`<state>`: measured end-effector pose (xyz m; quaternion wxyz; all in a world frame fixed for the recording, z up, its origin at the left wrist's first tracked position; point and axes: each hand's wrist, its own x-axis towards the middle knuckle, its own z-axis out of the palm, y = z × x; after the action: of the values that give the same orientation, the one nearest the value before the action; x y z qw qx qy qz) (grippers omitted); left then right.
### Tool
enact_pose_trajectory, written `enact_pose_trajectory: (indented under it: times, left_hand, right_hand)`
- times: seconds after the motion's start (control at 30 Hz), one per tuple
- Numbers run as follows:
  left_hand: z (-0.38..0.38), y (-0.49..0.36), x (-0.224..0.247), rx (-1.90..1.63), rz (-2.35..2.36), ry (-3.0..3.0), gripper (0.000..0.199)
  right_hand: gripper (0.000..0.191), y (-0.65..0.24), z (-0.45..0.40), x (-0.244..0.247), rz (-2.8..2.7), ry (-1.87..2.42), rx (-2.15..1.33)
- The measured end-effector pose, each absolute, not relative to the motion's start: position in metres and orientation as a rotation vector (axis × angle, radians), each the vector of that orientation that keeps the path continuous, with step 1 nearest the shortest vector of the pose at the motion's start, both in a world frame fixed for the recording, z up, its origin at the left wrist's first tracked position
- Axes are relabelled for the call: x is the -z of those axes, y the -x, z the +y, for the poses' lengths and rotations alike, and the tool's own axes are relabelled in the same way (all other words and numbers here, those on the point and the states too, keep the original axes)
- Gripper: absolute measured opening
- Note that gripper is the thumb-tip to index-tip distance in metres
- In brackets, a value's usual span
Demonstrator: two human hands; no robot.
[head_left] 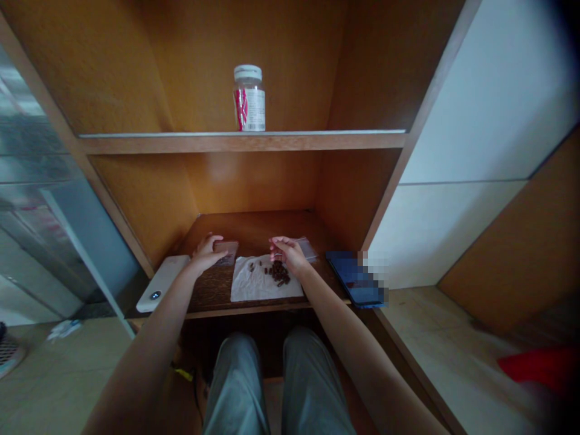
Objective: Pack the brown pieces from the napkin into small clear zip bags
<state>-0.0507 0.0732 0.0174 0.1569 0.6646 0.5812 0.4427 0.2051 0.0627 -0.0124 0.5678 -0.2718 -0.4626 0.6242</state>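
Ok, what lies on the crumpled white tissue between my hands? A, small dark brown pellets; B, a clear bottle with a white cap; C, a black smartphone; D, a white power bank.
A: the dark brown pellets sit in a loose cluster on the crumpled white tissue, just below the right hand.

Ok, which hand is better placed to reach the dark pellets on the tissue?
Probably the right hand: it sits just over the dark pellets on the white tissue. The left hand lies farther off, past the tissue's corner.
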Motion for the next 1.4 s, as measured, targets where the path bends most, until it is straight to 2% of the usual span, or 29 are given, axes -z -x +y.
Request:
enact_pose_trajectory:
  times: [0.13,0.23,0.37,0.5,0.67,1.0,1.4]
  left_hand:
    - [0.070,0.045,-0.021,-1.098,1.675,-1.968,0.027]
    - [0.066,0.040,-0.023,-1.115,1.739,-1.981,0.025]
    - [0.061,0.035,-0.024,-1.438,1.809,-2.008,0.025]
    - [0.053,0.024,-0.025,-1.829,1.685,-1.912,0.022]
    - [0.040,0.007,-0.018,-1.884,1.565,-1.817,0.019]
    - [0.029,0.003,-0.001,-1.852,1.619,-1.814,0.010]
    - [0.029,0.007,0.006,-1.919,1.571,-1.906,0.018]
  right_hand:
    - [0.030,-0.205,0.067,0.015,-1.086,0.697,-1.383]
    - [0.029,-0.206,0.071,0.016,-1.130,0.879,-1.067]
    - [0.034,-0.210,0.067,0.015,-1.339,1.392,-0.356]
    - [0.042,-0.214,0.057,0.015,-1.402,1.852,-0.028]
    - [0.046,-0.215,0.054,0.018,-1.446,2.015,0.049]
    - [0.039,-0.218,0.061,0.022,-1.459,2.048,0.087]
    - [0.051,-0.222,0.061,0.020,-1.462,2.097,-0.062]
